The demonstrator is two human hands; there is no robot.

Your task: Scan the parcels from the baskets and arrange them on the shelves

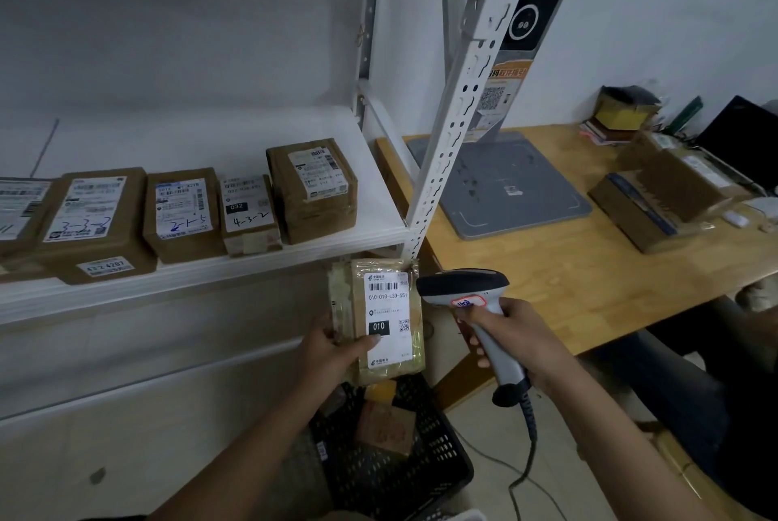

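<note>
My left hand grips a small taped parcel with a white label marked 010, held upright above the black basket; the thumb lies on the label. My right hand grips the handle of a grey barcode scanner, whose head sits right beside the parcel's label. A brown parcel lies in the basket. On the white shelf several labelled cardboard parcels stand in a row, the rightmost parcel near the shelf post.
A perforated white shelf post rises just behind the parcel. To the right, a wooden table carries a grey stand base, stacked boxes and a dark laptop. The scanner cable trails to the floor.
</note>
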